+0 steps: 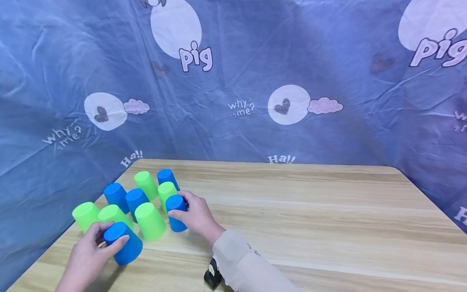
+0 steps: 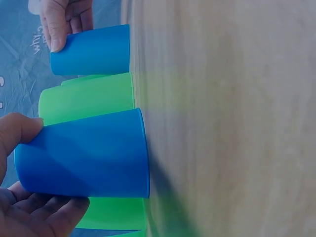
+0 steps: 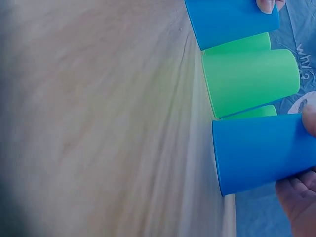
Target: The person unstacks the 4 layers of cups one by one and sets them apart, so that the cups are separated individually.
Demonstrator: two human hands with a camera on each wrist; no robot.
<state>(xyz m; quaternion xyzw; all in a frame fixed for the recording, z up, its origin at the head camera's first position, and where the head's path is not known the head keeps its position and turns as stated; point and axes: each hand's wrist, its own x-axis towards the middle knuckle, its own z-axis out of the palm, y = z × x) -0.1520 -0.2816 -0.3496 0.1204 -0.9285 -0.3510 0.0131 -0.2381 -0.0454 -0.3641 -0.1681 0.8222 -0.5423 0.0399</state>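
My left hand (image 1: 87, 253) grips an upside-down blue cup (image 1: 127, 247) near its closed end, at the front left of the group. The thumb lies on the near side, the fingers behind. Farther right, my right hand (image 1: 198, 213) holds another upside-down blue cup (image 1: 177, 217) between thumb and fingers. Between these two stands a green cup (image 1: 150, 223), mouth down. In the left wrist view the left hand's blue cup (image 2: 84, 158) overlaps green ones behind it. In the right wrist view the right hand's blue cup (image 3: 261, 153) has its rim right at the tabletop.
Several more green and blue cups stand mouth down behind, among them a green cup (image 1: 146, 184) and a blue cup (image 1: 168, 178) at the back. A small black object (image 1: 213, 275) lies by the right sleeve. The wooden table (image 1: 310, 215) meets a blue printed cloth (image 1: 233, 134).
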